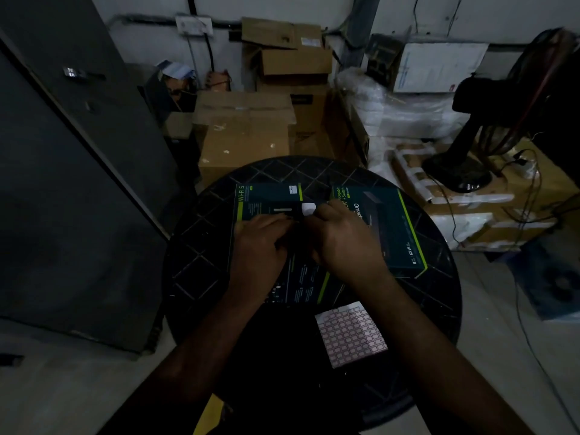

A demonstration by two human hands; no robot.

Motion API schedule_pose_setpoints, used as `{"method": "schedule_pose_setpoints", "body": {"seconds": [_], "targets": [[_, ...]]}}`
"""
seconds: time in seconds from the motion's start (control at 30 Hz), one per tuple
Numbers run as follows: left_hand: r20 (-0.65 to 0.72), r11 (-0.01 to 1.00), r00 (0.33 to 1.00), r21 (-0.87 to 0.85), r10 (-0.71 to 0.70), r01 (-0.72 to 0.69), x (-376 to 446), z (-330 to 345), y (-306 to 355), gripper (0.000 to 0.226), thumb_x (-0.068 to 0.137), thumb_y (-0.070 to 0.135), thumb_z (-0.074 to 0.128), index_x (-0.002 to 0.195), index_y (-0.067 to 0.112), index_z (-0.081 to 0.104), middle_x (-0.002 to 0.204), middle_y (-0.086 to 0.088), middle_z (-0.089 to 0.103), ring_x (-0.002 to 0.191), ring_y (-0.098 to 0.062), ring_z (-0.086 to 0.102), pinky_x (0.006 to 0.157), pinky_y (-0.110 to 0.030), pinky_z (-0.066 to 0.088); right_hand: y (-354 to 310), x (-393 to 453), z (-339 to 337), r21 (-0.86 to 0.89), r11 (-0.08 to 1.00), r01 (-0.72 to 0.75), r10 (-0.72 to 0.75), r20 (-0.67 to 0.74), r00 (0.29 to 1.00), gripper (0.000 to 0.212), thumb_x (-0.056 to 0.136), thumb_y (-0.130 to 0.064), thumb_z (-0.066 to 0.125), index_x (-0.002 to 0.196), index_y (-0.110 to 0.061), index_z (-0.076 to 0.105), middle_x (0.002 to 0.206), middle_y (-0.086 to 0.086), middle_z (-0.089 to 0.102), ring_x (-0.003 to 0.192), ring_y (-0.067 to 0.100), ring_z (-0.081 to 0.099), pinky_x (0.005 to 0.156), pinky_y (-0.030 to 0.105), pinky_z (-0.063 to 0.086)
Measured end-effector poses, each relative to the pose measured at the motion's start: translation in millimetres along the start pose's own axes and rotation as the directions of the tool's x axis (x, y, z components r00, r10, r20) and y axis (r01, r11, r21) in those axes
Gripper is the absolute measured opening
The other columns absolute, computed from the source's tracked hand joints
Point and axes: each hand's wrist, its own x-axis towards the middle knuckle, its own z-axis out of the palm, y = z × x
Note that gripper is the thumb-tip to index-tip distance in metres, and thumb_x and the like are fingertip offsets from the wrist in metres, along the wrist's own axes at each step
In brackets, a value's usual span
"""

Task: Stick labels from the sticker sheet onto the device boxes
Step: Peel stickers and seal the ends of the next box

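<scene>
Two dark teal device boxes lie on a round black table [201, 265]. The left box [266, 199], marked "Wi-Fi 5", lies under both my hands. The right box [389, 227] lies beside it, a little tilted. My left hand [262, 246] and my right hand [345, 240] meet over the left box with fingertips pinched together near its middle. What sits between the fingertips is too small and dark to make out. The sticker sheet [351, 335], a white square with a grid of small labels, lies on the table near my right forearm.
Brown cardboard cartons [244, 133] are stacked behind the table. White wrapped bundles [405, 111] and a black fan stand [461, 164] with trailing cables are at the right. A grey metal cabinet [69, 183] fills the left side.
</scene>
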Motion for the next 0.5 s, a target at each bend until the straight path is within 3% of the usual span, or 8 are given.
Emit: {"method": "schedule_pose_setpoints", "body": {"seconds": [0.13,0.23,0.3,0.4,0.5], "targets": [[-0.015,0.999,0.999,-0.031,-0.037,0.037,3,-1,-5,0.025,0.078,0.007,0.074,0.099,0.019,0.077,0.103,0.007,0.074,0.100,-0.011,0.065,0.093,-0.032,0.044,7,-7,-1,0.063,0.998,-0.027,0.027,0.006,1.000,0.028,0.076,-0.008,0.070,0.104,-0.006,0.073,0.091,0.009,0.063,0.084,0.029,0.058,0.068,0.033,0.047],[-0.039,0.998,0.999,-0.058,-0.034,0.032,4,-1,-4,0.018,0.080,0.012,0.078,0.096,0.018,0.078,0.100,0.006,0.075,0.099,-0.007,0.064,0.094,-0.016,0.034,15,-13,1,0.214,0.972,-0.100,0.097,0.028,0.995,0.034,0.074,-0.008,0.073,0.108,-0.010,0.075,0.097,0.006,0.066,0.095,0.025,0.059,0.079,0.031,0.050],[-0.049,0.998,0.998,-0.059,-0.029,0.026,4,-2,-3,0.016,0.080,0.013,0.079,0.095,0.018,0.078,0.099,0.006,0.075,0.098,-0.007,0.064,0.091,-0.016,0.032,18,-14,-1,0.353,0.917,-0.187,0.199,0.000,0.980,0.030,0.077,-0.012,0.073,0.107,-0.013,0.077,0.099,0.003,0.068,0.098,0.019,0.061,0.084,0.027,0.050],[-0.052,0.999,0.999,-0.034,-0.017,0.015,2,-2,-3,0.016,0.079,0.013,0.080,0.094,0.018,0.078,0.098,0.006,0.075,0.097,-0.008,0.064,0.087,-0.020,0.032,23,-9,-5,0.534,0.805,-0.260,0.328,-0.034,0.944,0.020,0.085,-0.011,0.069,0.102,-0.015,0.078,0.096,0.001,0.072,0.090,0.011,0.067,0.081,0.020,0.052],[-0.067,1.000,0.998,-0.028,-0.012,0.010,0,-1,-3,0.016,0.079,0.013,0.080,0.094,0.019,0.078,0.098,0.006,0.075,0.097,-0.007,0.063,0.085,-0.021,0.032,25,1,-5,0.550,0.786,-0.281,0.335,0.002,0.942,0.011,0.089,-0.015,0.071,0.096,-0.019,0.079,0.090,-0.003,0.072,0.079,0.007,0.066,0.071,0.022,0.053]]}}
